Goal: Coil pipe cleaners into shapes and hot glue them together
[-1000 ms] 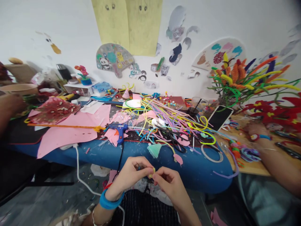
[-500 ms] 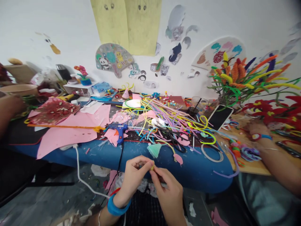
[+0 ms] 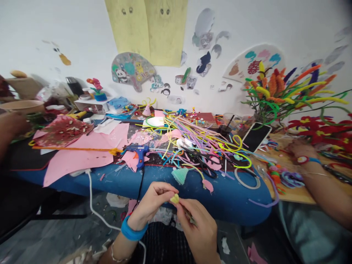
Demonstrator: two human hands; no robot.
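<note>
A small pale-yellow piece (image 3: 174, 198), roughly heart-shaped, sits between my fingertips just off the table's front edge. My left hand (image 3: 156, 201) pinches it from the left with thumb and forefinger; a blue band circles that wrist. From the right, my right hand (image 3: 196, 223) closes thumb and forefinger on its lower edge, the other fingers curled in. What the piece is made of is too small to tell. Nearest to my hands on the table lie a mint-green ribbed piece (image 3: 180, 176) and a pink leaf-shaped piece (image 3: 208, 185) on a yellow-green stem.
Black scissors (image 3: 202, 161) and a blue glue gun (image 3: 141, 156) lie by a heap of pipe cleaners (image 3: 192, 132). Pink sheets (image 3: 79, 161) cover the left. A phone (image 3: 257, 136) leans at right. Other people's arms (image 3: 321, 183) rest at both sides.
My fingers have parted a little and turned, so more of the yellow piece shows. My left wrist has shifted slightly left.
</note>
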